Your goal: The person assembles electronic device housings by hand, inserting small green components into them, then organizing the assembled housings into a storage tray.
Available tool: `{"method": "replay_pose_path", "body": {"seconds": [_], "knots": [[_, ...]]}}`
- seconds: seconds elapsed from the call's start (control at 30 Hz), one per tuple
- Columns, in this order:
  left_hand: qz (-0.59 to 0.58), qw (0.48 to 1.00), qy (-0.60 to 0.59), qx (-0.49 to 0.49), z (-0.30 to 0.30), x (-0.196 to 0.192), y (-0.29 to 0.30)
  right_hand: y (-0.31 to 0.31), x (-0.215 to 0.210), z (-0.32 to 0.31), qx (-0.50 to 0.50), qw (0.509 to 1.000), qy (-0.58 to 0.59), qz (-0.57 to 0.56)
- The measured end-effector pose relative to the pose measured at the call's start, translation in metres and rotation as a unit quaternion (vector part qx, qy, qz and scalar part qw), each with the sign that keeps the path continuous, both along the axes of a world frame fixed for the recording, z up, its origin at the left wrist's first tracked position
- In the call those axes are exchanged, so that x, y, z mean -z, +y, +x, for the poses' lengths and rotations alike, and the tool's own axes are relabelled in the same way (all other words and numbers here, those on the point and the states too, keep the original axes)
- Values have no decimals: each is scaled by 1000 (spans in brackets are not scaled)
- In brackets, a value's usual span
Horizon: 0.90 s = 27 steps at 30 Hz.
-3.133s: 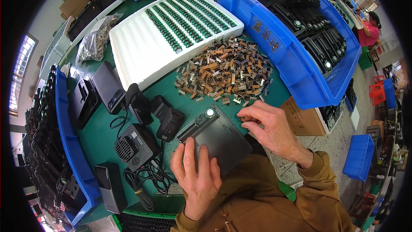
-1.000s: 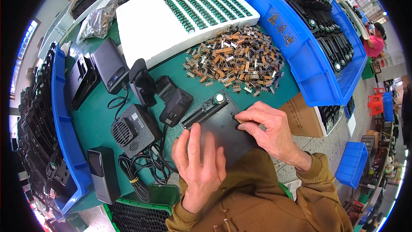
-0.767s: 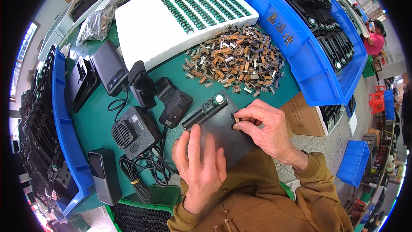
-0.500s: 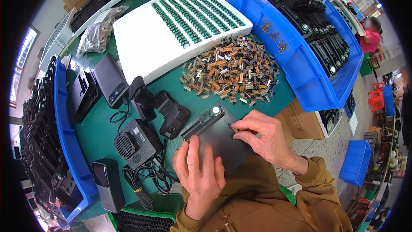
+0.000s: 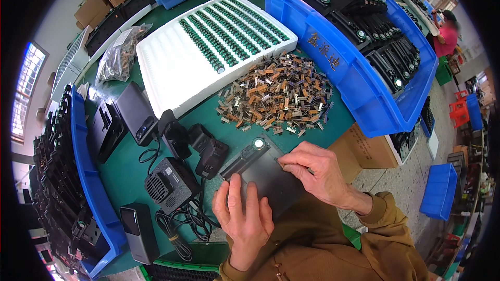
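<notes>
Assembly underway, unfinished: we see left hand (image 5: 245, 218) flat, open on the black housing (image 5: 265, 174); right hand (image 5: 315, 169) pinches its three-o'clock edge. Loose clips (image 5: 276, 93) remain at twelve o'clock.

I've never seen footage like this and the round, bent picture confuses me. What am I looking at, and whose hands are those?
The picture comes from a wide fisheye camera worn on a person's head, looking down, so straight edges bend. No machine: the two bare hands are the wearer's own. The left hand lies flat on a dark flat panel on the green table; the right hand pinches at the panel's right edge. Beyond lie a pile of small brown parts, a white foam tray of green pieces and a blue bin of black units.
</notes>
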<state>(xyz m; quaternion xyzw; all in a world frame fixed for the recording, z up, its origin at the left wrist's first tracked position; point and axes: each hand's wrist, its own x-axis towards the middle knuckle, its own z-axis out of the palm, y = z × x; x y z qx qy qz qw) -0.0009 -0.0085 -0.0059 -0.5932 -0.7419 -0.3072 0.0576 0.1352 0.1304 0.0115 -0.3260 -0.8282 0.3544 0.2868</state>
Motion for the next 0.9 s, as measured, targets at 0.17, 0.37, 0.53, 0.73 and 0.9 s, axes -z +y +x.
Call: {"method": "replay_pose_path", "body": {"seconds": [0.17,0.37,0.53,0.73,0.9], "knots": [[0,1000,3,-3,-1,1,0,3,-3,-1,-8,1000,-10,-24],[14,1000,15,2,-2,2,1,4,-7,0,-20,999,-15,-29],[9,1000,11,-1,-2,4,-5,0,-9,0,-19,999,-26,-36],[22,999,22,-1,-2,6,-2,-1,-9,1,-17,999,-20,-34],[22,1000,17,-3,-2,6,-3,1,-11,-2,-15,999,-30,-7]]}}
